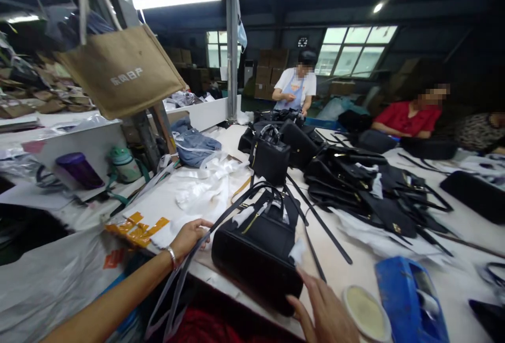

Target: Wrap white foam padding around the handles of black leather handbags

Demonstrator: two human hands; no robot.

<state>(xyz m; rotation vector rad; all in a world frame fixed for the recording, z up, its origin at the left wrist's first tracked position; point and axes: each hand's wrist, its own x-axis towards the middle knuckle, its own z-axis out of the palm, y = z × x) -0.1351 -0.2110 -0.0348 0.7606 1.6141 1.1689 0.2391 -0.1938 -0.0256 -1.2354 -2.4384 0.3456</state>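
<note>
A black handbag (pixel 256 259) lies on the white table (pixel 327 227) right in front of me, its base toward me and a gold zipper and white wrapping on it. My left hand (pixel 193 238) is at the bag's left side, with the thumb and fingers around a long black strap (pixel 201 233). At the bag's lower right corner is my right hand (pixel 323 306), thumb and fingers apart, touching the corner. More black straps lie to the right of the bag.
Black bags (pixel 355 174) are piled behind and to the right. A blue container (pixel 410 295) and a round tub (pixel 366 311) stand at right. A tan bag (pixel 126 69) hangs upper left. People work across the table. White wrapping (pixel 205 185) lies left of centre.
</note>
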